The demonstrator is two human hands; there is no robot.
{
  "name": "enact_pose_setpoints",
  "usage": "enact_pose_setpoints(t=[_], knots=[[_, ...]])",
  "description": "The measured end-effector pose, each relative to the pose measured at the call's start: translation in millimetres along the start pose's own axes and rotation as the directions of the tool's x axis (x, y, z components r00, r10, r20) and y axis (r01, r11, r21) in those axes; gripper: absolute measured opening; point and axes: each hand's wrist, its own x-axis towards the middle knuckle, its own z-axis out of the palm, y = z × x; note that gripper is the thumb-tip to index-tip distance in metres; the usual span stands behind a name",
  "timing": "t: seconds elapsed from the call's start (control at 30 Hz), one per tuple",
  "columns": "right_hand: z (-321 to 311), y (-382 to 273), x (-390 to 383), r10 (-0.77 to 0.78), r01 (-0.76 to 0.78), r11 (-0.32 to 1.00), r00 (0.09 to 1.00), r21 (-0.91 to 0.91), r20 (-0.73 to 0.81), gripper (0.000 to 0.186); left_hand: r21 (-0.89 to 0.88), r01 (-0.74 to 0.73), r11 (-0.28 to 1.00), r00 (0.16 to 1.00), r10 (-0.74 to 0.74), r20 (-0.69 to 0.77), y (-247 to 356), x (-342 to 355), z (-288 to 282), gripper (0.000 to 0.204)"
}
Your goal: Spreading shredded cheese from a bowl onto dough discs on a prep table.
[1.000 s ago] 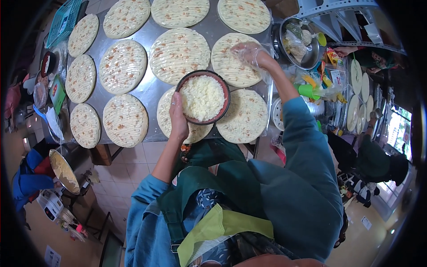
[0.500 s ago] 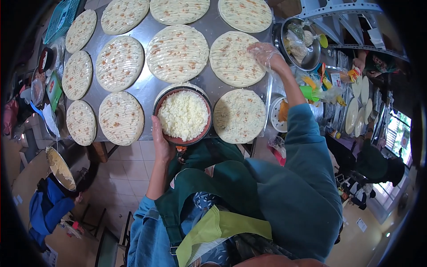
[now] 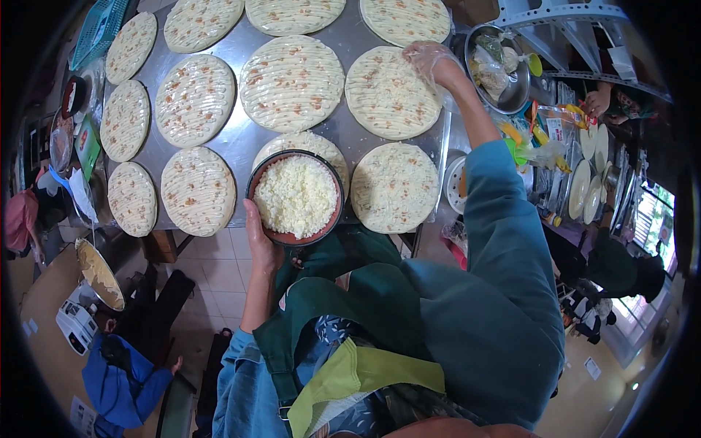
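My left hand (image 3: 263,244) grips the near left rim of a dark bowl (image 3: 321,237) with a reddish inside. White crumbs, like grated cheese (image 3: 298,197), fill the bowl, which covers part of a round flatbread (image 3: 310,144) behind it. In a clear plastic glove, my right hand (image 3: 432,61) hangs over the far right edge of another flatbread (image 3: 391,95), fingers bent down together; what they hold is hidden. That flatbread carries piped pale cream lines, orange bits and scattered crumbs. Similar crumbs cover the flatbread (image 3: 394,188) nearest me on the right.
Several more topped flatbreads (image 3: 197,191) lie in rows on the metal table (image 3: 244,139). Right of it stand a metal bowl (image 3: 517,87) with bagged food and a white strainer (image 3: 454,191). A cream-smeared pot (image 3: 102,274) is at left. Co-workers, one in blue (image 3: 128,383), are around.
My right hand has moved slightly up toward the flatbread's far edge. The bowl in my left hand has shifted a little left and nearer me. A person in blue at lower left has moved.
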Motion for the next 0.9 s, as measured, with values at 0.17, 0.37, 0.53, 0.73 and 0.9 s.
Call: enact_pose_setpoints(t=[0.17, 0.37, 0.53, 0.73, 0.9], knots=[[-2, 1, -9, 0.111, -0.111, 0.988, 0.994, 0.104, 0.010, 0.025, -0.009, 0.015, 1.000, 1.000, -0.015, 0.010, 1, -1, -4, 0.063], [10, -19, 9, 0.023, -0.022, 0.999, 1.000, 0.044, -0.017, 0.022, -0.003, 0.031, 1.000, 0.999, -0.031, -0.007, 1, -5, -2, 0.063], [21, -76, 23, -0.019, 0.023, 0.998, 0.998, -0.063, 0.054, 0.021, -0.008, 0.022, 1.000, 0.999, -0.022, 0.036, -1, -7, -13, 0.064], [44, -94, 10, -0.088, 0.092, 0.992, 0.995, 0.082, -0.047, 0.019, -0.040, -0.010, 0.999, 1.000, 0.009, -0.025, -2, -8, -14, 0.063], [61, -96, -14, -0.119, 0.133, 0.979, 0.988, 0.154, -0.094, 0.018, -0.045, -0.018, 0.999, 0.999, 0.017, -0.034, 0, -9, -16, 0.062]])
